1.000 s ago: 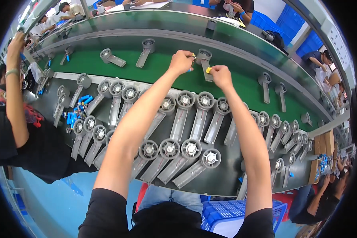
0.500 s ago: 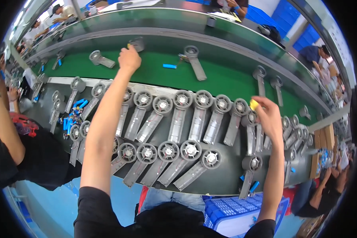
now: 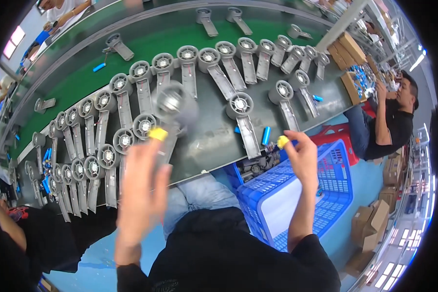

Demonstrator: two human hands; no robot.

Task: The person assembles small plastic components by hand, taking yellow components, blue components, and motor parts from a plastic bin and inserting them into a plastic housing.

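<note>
My left hand [image 3: 143, 194], smeared by motion, is closed round the handle of a grey handheld fan housing [image 3: 175, 104]. The round head of that housing is blurred above the bench, and its handle is partly hidden behind my fingers. A yellow cover [image 3: 158, 134] sits on one fingertip. My right hand [image 3: 301, 158] hovers by the bench's front edge, fingers loosely bent and apart, with nothing seen in it; it too wears a yellow fingertip cover [image 3: 282, 141]. Nearest to it are a blue cylindrical cell [image 3: 266, 136] and another fan housing [image 3: 241, 107] lying on the bench.
Rows of similar housings [image 3: 163, 63] line the dark bench [image 3: 204, 146]. Behind runs a green conveyor [image 3: 78, 78] with a few more. Below right stands a blue plastic crate [image 3: 265, 214], near a red stool [image 3: 333, 136] and a seated person [image 3: 389, 117]. Another person is at left.
The view has swung to the right. My left hand has come back from the conveyor with a fan housing. My right hand has moved from the row of housings to the bench's front edge.
</note>
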